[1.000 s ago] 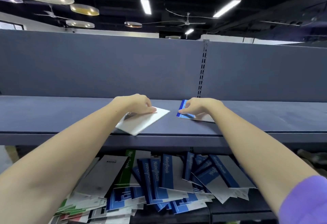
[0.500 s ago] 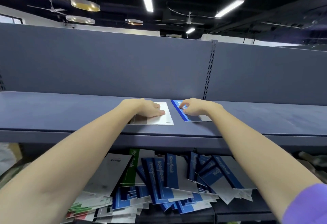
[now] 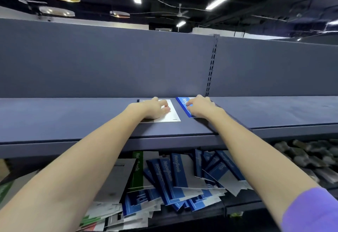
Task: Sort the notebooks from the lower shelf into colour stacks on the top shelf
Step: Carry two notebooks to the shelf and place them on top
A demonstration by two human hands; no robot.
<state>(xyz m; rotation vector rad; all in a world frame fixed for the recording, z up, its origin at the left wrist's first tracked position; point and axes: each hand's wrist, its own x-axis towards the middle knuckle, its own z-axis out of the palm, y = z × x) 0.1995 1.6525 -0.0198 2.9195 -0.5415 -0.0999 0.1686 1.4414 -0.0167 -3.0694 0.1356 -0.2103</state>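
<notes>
Head camera view, looking forward and down past two bare forearms, the right one ending in a purple sleeve [image 3: 311, 211]. Nearest, on the lower shelf [image 3: 241, 199], a loose heap of notebooks [image 3: 170, 182] lies fanned and overlapping: mostly blue spines with pale grey covers, one green spine at left, grey ones beside it. Above, on the dark blue-grey top shelf [image 3: 73, 120], two notebooks lie flat, just beside each other but apart. The left hand [image 3: 152, 108] rests on a white notebook [image 3: 172, 115], fingers bent, pressing it down. The right hand [image 3: 200, 106] presses on a blue notebook [image 3: 183, 104], fingertips curled at its spine. Both notebooks have their long axes running away from the viewer toward the shelf's back panel [image 3: 109, 61].
</notes>
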